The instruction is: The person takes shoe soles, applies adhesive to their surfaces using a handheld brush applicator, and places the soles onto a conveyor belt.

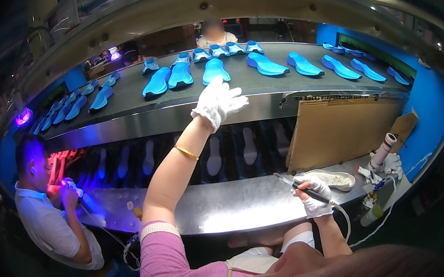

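Note:
My left hand (220, 104), in a white glove, reaches over the near edge of the conveyor belt. Its fingers are spread, with the fingertips at the near end of a blue shoe sole (215, 70); whether they touch it I cannot tell. In its half-fingered white glove, my right hand (314, 193) grips a black pen-shaped tool (318, 196) with a thin tip pointing up and left. A pale tube (345, 221) trails from the tool's rear end. Just beyond this hand, a whitish shoe-shaped piece (341, 180) lies on the metal ledge.
Several blue soles line the dark conveyor belt (135, 106). On a lower level, more soles (213, 155) stand in a row. A cardboard sheet (343, 129) leans at the right. A tube-shaped roll (384, 149) stands near the ledge (213, 203). A co-worker (56, 214) works at left under purple light.

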Available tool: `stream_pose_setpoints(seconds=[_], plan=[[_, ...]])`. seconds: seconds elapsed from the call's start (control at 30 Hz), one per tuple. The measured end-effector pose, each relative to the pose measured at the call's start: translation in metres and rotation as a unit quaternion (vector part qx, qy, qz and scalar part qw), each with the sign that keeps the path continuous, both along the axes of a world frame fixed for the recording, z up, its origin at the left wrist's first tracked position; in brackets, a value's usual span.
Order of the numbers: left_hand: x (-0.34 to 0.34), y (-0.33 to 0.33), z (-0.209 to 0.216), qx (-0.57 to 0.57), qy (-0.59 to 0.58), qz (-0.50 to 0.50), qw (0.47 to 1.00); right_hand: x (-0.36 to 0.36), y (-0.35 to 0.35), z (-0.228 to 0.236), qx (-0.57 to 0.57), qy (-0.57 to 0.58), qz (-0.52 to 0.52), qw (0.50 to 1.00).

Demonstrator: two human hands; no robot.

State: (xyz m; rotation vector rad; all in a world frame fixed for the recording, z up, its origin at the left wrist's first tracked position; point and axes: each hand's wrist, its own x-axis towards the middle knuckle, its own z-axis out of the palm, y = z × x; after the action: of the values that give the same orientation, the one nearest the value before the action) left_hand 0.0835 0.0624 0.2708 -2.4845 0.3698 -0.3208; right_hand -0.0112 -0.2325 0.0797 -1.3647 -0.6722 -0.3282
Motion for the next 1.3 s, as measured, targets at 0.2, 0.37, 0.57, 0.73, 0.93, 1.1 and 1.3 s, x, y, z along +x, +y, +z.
stream_pose_setpoints(seconds=[0.2, 0.37, 0.57, 0.73, 0.93, 1.1, 1.3], plan=[[0.01, 0.11, 0.0, -0.219, -0.366, -0.107, 0.898, 0.004, 0.012, -0.005, 0.007, 0.044, 0.047, 0.998], [0.008, 0.241, -0.021, -0.376, -0.188, 0.254, 0.871, 0.011, 0.012, -0.022, -0.018, 0.048, 0.045, 0.998], [0.002, 0.238, 0.01, -0.339, -0.144, 0.477, 0.798, 0.019, 0.002, -0.039, 0.006, 0.113, 0.02, 0.993], [0.019, 0.229, -0.014, -0.171, -0.243, 0.027, 0.955, 0.017, 0.019, -0.028, -0.052, 0.084, 0.047, 0.994], [0.054, 0.134, -0.011, -0.334, -0.164, 0.077, 0.925, 0.005, 0.042, -0.003, -0.156, -0.052, 0.028, 0.986], [0.003, 0.087, -0.006, -0.418, -0.215, 0.016, 0.882, 0.003, 0.029, -0.001, -0.176, -0.08, 0.01, 0.981], [-0.091, 0.071, -0.005, -0.706, -0.288, -0.242, 0.6, 0.014, 0.002, -0.022, -0.144, 0.025, -0.009, 0.989]])
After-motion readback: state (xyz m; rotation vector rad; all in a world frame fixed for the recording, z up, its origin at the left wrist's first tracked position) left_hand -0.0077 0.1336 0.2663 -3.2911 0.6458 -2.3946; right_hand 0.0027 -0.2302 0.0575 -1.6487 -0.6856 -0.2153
